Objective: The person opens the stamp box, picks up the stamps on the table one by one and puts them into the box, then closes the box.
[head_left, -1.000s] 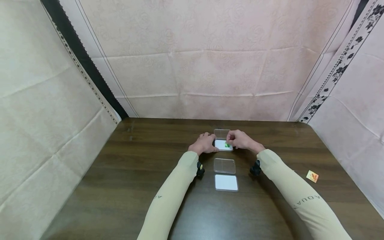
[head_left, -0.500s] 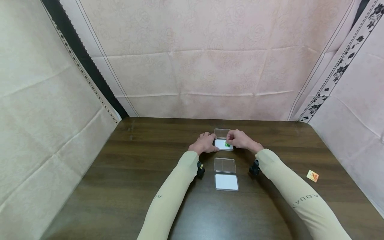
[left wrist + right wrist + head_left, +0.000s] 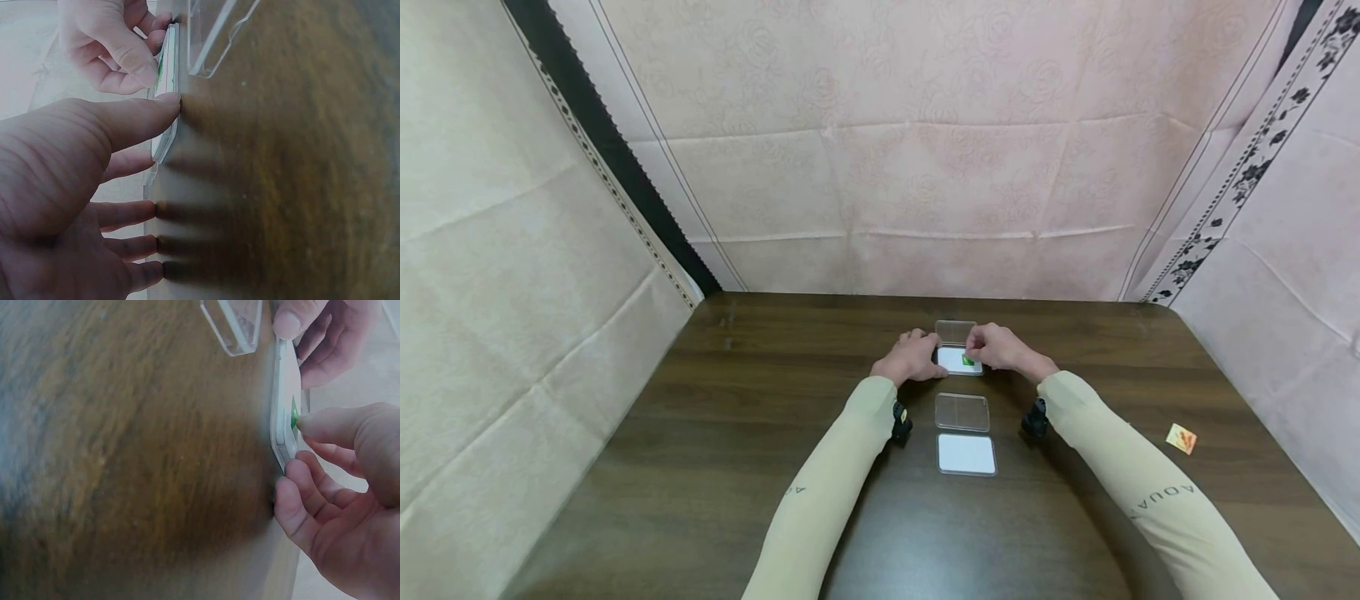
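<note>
A flat clear case with a white inside [image 3: 950, 358] lies open at the far middle of the table, its clear lid [image 3: 955, 332] folded back. My left hand [image 3: 913, 357] holds the case's left end between thumb and index finger; its other fingertips rest on the table. My right hand [image 3: 1004, 348] pinches a small green printed square [image 3: 294, 415] between thumb and index finger, at the white surface near the right end. The other right fingers touch the case's right edge and the table in the right wrist view. The fingers hide part of the green square.
Nearer on the wooden table [image 3: 715, 467] lies a second open case, with a clear lid [image 3: 962, 412] and white half [image 3: 966, 455]. To the right, beside the right sleeve, is a small orange printed square [image 3: 1182, 439]. Pale cloth hangs [image 3: 880, 192] behind and at both sides.
Almost nothing differs. The right forearm has shifted very slightly to the left; both hands keep their places at the far case.
</note>
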`<state>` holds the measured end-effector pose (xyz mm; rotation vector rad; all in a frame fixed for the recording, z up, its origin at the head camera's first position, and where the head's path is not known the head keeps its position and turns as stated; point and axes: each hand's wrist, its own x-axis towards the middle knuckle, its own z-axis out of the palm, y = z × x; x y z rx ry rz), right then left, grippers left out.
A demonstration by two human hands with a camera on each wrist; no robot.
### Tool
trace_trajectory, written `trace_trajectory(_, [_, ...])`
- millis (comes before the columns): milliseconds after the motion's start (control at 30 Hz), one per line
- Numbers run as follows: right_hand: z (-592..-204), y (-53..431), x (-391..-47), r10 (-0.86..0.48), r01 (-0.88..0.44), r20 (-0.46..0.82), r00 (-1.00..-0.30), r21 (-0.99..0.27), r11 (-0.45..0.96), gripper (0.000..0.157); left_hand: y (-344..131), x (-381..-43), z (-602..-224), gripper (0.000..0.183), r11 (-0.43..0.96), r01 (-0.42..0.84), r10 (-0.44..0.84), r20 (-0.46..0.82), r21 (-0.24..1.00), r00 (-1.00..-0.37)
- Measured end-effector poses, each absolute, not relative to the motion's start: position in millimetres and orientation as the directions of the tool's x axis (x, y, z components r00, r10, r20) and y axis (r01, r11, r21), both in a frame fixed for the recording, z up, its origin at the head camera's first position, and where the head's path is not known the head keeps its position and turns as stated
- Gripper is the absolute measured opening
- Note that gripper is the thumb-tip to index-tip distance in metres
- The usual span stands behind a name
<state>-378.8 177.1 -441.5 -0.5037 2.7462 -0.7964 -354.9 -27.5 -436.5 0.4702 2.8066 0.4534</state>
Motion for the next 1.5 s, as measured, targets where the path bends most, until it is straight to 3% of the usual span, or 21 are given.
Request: trace_trajectory(1500, [-408.5, 204.8, -339.4, -0.483, -0.414, -0.006, -0.876, -0.504, 0.758, 0.006, -29.5, -353.0, -435.3, 0.062, 0.894, 0.291, 0.371, -0.196, 0.342, -0.908])
